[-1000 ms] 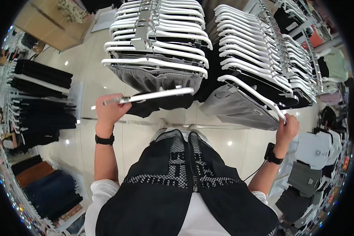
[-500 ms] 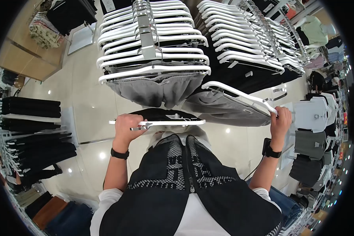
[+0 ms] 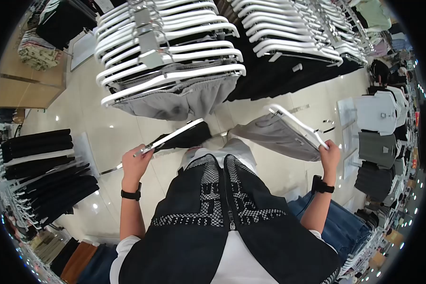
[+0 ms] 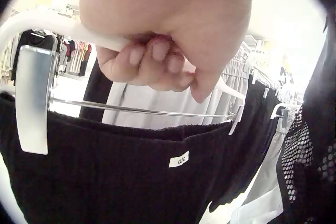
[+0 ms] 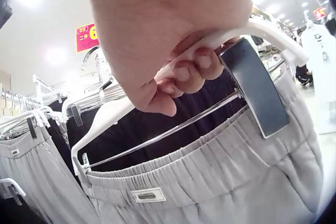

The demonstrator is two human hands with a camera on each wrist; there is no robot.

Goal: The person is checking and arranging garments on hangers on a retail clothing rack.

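Note:
My left hand (image 3: 136, 165) grips the bar of a white hanger (image 3: 180, 133), fingers curled round it. Black trousers (image 4: 105, 176) with a small white label hang from its metal clips, their waistband just under that hand in the left wrist view. On the other side, my right hand (image 3: 330, 155) grips one end of a second white hanger (image 3: 296, 122). From this one hang grey trousers (image 5: 210, 182) with a gathered elastic waist and a label. Both hangers are off the rails, in front of my body, their inner ends angled towards the racks.
Ahead is a row of white hangers (image 3: 175, 75), with other grey trousers (image 3: 175, 102) at its front. A second row (image 3: 288, 38) with black trousers stands beside it. Black garments (image 3: 38, 146) hang at left, grey shirts (image 3: 376, 146) and jeans (image 3: 331, 222) at right.
The grey trousers in my right hand have moved away from the right row. The left hanger came in towards my body, then swung so its inner end points up and forward.

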